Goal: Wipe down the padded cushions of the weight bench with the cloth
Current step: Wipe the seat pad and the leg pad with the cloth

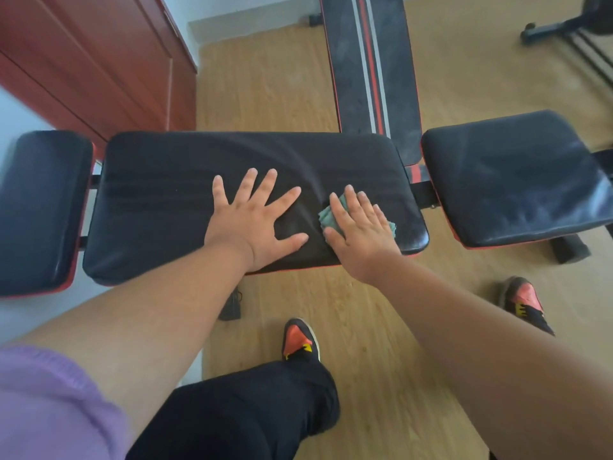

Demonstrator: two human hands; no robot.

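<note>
The black padded weight bench lies crosswise in front of me, with a long middle cushion [159, 200], a small cushion [39, 210] at the left end and a square cushion [517, 180] at the right. My left hand [255, 224] rests flat on the middle cushion, fingers spread. My right hand [358, 227] presses a folded green cloth [326, 217] onto the same cushion near its right end, fingers straight. Most of the cloth is hidden under the palm.
A second bench pad with red and white stripes [368, 68] runs away behind the middle cushion. A red-brown cabinet [99, 61] stands at the back left. My orange-black shoes [300, 340] stand on the wood floor. Black equipment legs [564, 28] show at the top right.
</note>
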